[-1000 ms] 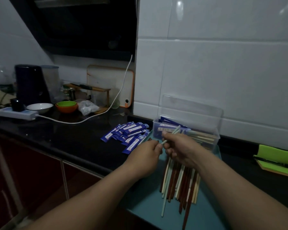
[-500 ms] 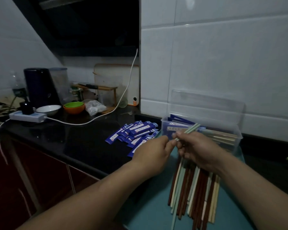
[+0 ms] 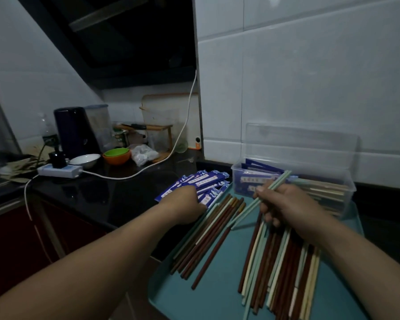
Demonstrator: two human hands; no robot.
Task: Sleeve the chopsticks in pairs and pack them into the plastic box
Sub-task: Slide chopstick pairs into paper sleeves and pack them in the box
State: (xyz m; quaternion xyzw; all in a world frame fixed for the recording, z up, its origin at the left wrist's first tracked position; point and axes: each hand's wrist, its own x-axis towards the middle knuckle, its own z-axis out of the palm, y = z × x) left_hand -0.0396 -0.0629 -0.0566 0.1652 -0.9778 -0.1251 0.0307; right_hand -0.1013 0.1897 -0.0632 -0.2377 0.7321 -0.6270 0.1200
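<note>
My right hand [image 3: 286, 204] grips a pair of pale green chopsticks [image 3: 247, 210] that slant from lower left up to the box. My left hand [image 3: 185, 204] rests palm down on the pile of blue paper sleeves [image 3: 203, 180] on the black counter; its fingers are hidden, so whether it holds one is unclear. Behind my right hand stands the clear plastic box [image 3: 293, 179], holding sleeved pairs. Loose brown, cream and green chopsticks [image 3: 280, 264] lie in two heaps on the teal tray [image 3: 208, 299].
Farther left on the counter are a white power strip [image 3: 59, 170] with a trailing cord, a white bowl [image 3: 84, 159], an orange and green bowl [image 3: 116, 155], a dark appliance [image 3: 73, 130] and a plastic bag. White tiled wall rises behind the box. The counter edge runs under my left forearm.
My left hand has left the chopstick pair and moved left onto the sleeve pile. My right hand keeps the pale green pair. The camera has come closer and tilted down.
</note>
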